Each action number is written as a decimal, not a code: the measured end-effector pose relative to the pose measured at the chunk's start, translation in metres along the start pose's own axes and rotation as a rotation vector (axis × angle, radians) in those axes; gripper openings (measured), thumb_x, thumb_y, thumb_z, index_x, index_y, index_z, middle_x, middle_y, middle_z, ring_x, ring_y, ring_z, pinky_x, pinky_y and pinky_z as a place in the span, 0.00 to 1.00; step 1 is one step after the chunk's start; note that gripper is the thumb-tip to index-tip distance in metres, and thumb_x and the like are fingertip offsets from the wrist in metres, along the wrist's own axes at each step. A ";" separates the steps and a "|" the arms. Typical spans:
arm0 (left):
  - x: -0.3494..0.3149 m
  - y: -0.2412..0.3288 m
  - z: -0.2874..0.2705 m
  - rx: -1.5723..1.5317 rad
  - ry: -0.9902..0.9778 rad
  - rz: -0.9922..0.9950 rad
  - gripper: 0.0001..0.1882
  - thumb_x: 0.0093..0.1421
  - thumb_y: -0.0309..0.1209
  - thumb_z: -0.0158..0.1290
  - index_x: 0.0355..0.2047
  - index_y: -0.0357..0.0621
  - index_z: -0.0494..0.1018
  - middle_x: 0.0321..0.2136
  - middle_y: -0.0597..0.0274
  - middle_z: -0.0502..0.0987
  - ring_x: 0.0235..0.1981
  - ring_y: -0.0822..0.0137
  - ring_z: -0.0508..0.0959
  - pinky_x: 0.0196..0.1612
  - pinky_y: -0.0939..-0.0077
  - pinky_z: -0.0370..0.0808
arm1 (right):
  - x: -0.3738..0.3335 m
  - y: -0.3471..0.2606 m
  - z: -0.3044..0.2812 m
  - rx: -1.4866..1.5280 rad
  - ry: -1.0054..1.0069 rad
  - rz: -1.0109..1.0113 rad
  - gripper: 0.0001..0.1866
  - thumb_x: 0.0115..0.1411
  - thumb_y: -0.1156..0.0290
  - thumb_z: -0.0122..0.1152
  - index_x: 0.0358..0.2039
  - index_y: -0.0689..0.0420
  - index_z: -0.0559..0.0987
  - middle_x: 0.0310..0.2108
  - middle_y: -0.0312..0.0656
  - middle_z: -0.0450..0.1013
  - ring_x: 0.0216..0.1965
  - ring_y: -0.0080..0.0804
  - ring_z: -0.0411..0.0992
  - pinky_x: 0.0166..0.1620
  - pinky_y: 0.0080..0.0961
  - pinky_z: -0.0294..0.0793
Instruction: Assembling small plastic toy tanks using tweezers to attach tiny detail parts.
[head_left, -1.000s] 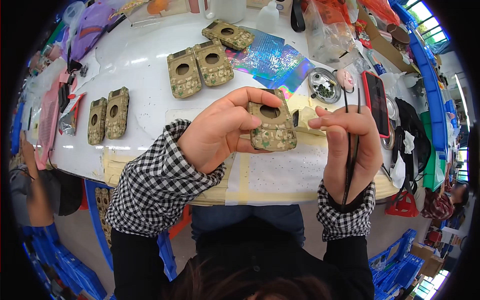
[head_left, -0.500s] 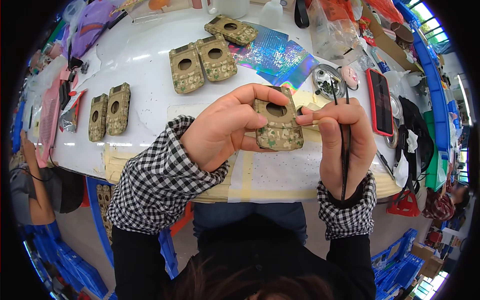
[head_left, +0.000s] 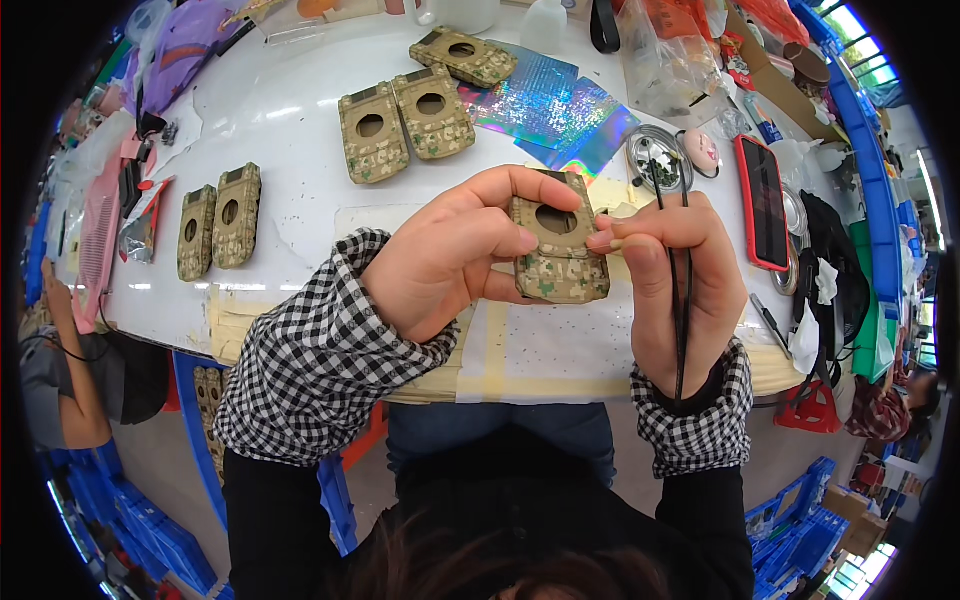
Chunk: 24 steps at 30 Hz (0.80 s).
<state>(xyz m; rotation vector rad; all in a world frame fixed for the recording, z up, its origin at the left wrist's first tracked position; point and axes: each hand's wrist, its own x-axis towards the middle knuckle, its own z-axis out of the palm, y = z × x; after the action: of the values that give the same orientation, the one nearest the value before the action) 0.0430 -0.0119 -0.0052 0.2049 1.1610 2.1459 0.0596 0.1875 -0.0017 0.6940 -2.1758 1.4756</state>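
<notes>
A camouflage-patterned case (head_left: 558, 250), tan with green and brown blotches, is held up above the taped paper sheet (head_left: 560, 350) on the white table. It is a flat, rounded rectangle with an oval hole in its upper half, its face turned toward the camera and its long side running away from the person. A pair of thin black tweezers (head_left: 680, 290) stands nearly upright just to the right of the case, its tips pointing up and away, its legs close together.
</notes>
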 end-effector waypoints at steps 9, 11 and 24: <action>-0.001 0.000 0.000 -0.005 0.001 0.001 0.22 0.58 0.29 0.44 0.53 0.39 0.62 0.48 0.57 0.71 0.49 0.66 0.75 0.50 0.67 0.76 | 0.000 0.000 0.001 0.003 0.001 0.002 0.04 0.55 0.78 0.63 0.29 0.60 0.76 0.25 0.38 0.72 0.26 0.29 0.67 0.31 0.22 0.66; 0.000 -0.001 0.000 0.016 0.017 0.004 0.21 0.58 0.29 0.42 0.53 0.39 0.62 0.49 0.55 0.71 0.50 0.65 0.75 0.50 0.66 0.76 | 0.000 0.001 0.000 -0.006 -0.009 -0.016 0.03 0.56 0.78 0.62 0.30 0.61 0.75 0.26 0.39 0.72 0.26 0.28 0.67 0.32 0.22 0.67; 0.005 -0.005 -0.002 0.053 0.180 0.092 0.27 0.70 0.38 0.34 0.67 0.49 0.43 0.55 0.52 0.67 0.51 0.55 0.75 0.50 0.61 0.77 | 0.004 0.006 -0.043 -0.730 0.082 -0.044 0.06 0.51 0.77 0.66 0.27 0.59 0.76 0.23 0.42 0.70 0.27 0.40 0.68 0.36 0.32 0.69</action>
<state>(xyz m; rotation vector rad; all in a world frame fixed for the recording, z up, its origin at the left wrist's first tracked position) 0.0409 -0.0079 -0.0113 0.0922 1.3352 2.2525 0.0550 0.2293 0.0114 0.4030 -2.3717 0.5796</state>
